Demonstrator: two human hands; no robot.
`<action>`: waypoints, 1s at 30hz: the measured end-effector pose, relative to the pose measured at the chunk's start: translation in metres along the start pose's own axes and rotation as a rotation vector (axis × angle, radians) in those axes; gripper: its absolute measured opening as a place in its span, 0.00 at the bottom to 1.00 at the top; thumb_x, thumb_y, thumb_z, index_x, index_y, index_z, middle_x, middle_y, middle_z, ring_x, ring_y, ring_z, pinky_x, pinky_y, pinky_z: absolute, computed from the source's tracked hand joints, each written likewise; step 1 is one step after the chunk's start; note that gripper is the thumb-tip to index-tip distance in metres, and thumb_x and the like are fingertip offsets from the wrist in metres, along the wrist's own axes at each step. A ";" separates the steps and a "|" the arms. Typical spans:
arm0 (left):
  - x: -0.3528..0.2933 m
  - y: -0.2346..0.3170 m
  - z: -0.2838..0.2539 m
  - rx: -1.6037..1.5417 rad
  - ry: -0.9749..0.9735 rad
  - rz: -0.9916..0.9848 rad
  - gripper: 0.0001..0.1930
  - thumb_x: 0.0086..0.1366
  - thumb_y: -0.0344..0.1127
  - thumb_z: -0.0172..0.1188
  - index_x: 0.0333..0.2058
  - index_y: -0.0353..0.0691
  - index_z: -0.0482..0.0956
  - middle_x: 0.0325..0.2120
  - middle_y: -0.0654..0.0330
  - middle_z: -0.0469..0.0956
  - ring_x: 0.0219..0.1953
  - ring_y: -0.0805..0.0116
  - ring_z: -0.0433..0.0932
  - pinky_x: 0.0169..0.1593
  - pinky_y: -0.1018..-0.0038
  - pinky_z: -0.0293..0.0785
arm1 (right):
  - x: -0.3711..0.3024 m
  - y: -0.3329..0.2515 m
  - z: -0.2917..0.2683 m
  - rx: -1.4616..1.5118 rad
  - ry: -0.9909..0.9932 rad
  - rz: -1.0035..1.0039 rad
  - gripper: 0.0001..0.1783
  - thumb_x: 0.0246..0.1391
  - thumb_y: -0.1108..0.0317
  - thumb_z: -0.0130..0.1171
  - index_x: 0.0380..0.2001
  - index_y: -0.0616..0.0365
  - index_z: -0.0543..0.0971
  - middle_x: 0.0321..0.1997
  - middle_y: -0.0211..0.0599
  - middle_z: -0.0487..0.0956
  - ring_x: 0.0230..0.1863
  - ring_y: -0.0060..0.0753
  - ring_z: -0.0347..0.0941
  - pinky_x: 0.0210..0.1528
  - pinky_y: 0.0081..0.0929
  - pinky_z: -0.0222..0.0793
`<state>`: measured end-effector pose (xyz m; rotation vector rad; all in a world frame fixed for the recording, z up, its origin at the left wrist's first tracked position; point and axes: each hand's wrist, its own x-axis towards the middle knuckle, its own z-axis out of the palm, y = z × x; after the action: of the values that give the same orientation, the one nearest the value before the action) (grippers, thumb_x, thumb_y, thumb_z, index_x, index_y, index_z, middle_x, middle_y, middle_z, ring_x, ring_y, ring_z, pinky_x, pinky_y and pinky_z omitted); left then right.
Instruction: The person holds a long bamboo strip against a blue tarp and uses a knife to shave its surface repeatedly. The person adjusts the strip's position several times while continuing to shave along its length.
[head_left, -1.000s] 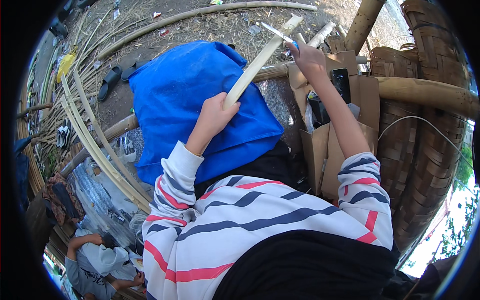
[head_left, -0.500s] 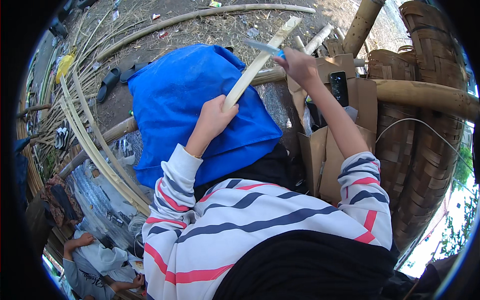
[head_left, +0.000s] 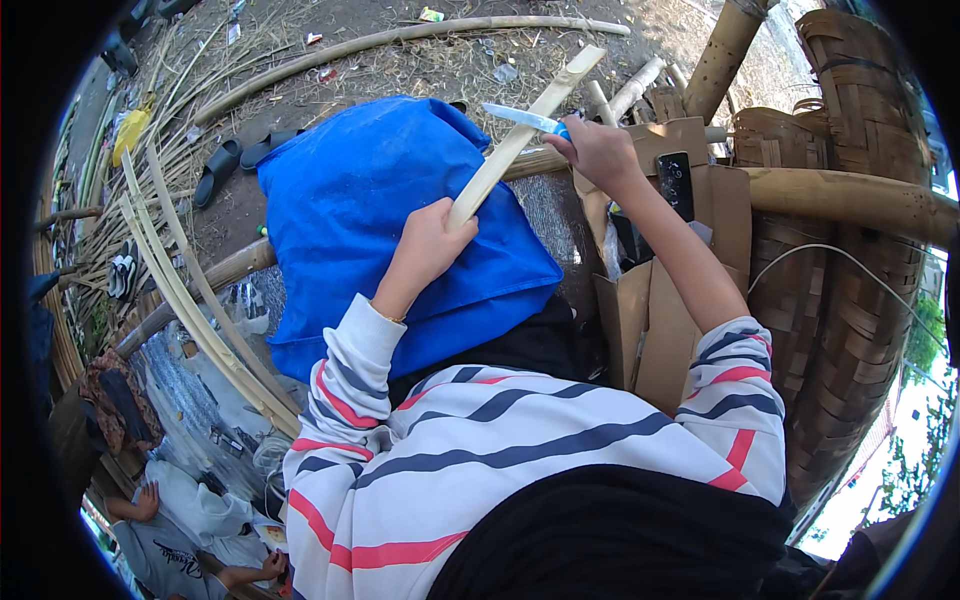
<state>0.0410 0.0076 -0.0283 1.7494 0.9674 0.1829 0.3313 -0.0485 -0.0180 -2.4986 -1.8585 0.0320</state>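
Observation:
My left hand (head_left: 432, 240) is closed round the lower end of a pale bamboo strip (head_left: 510, 147), which slants up and away to the right. In my right hand (head_left: 600, 155) is a knife (head_left: 525, 118) with a blue handle, its fingers wrapped round the grip. The blade lies across the upper part of the strip, pointing left. A blue cloth (head_left: 370, 200) covers my lap beneath the strip and my left hand.
An open cardboard box (head_left: 630, 310) with a phone (head_left: 675, 185) at its edge stands at my right, beside woven bamboo panels (head_left: 860, 250). Long split strips (head_left: 200, 310) lean at my left. A bamboo pole (head_left: 400, 35) lies on the ground ahead. Another person (head_left: 190, 530) sits at lower left.
The knife and my right hand have come slightly nearer to me along the strip. The strip's far end has dipped a little, and my left hand keeps its hold.

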 end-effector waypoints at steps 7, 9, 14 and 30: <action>-0.002 -0.002 0.001 -0.009 -0.024 -0.036 0.18 0.54 0.41 0.61 0.24 0.28 0.71 0.19 0.43 0.73 0.22 0.51 0.74 0.29 0.64 0.68 | -0.001 -0.013 0.000 0.128 0.110 0.092 0.27 0.61 0.44 0.43 0.26 0.59 0.73 0.16 0.43 0.75 0.20 0.49 0.75 0.22 0.41 0.69; 0.002 0.000 0.000 -0.035 -0.033 -0.045 0.17 0.54 0.41 0.61 0.25 0.28 0.72 0.20 0.43 0.73 0.22 0.51 0.74 0.29 0.64 0.69 | -0.030 -0.058 0.008 0.242 0.145 -0.184 0.24 0.61 0.46 0.46 0.25 0.57 0.72 0.16 0.42 0.73 0.20 0.48 0.73 0.22 0.42 0.66; 0.000 0.003 -0.003 -0.053 -0.066 -0.104 0.18 0.53 0.42 0.60 0.27 0.28 0.74 0.21 0.43 0.74 0.23 0.52 0.75 0.30 0.64 0.69 | -0.053 -0.096 0.004 0.351 0.068 -0.235 0.20 0.60 0.50 0.49 0.33 0.58 0.73 0.16 0.41 0.73 0.19 0.44 0.73 0.21 0.37 0.66; 0.000 -0.004 0.004 -0.005 0.014 0.018 0.18 0.53 0.42 0.60 0.30 0.29 0.75 0.19 0.48 0.74 0.21 0.60 0.74 0.29 0.67 0.68 | -0.065 -0.107 0.003 0.563 -0.186 0.148 0.13 0.47 0.62 0.57 0.29 0.62 0.78 0.26 0.54 0.77 0.33 0.56 0.74 0.36 0.43 0.68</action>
<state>0.0413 0.0051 -0.0334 1.7545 0.9606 0.2094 0.2101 -0.0800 -0.0173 -2.2720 -1.4382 0.7057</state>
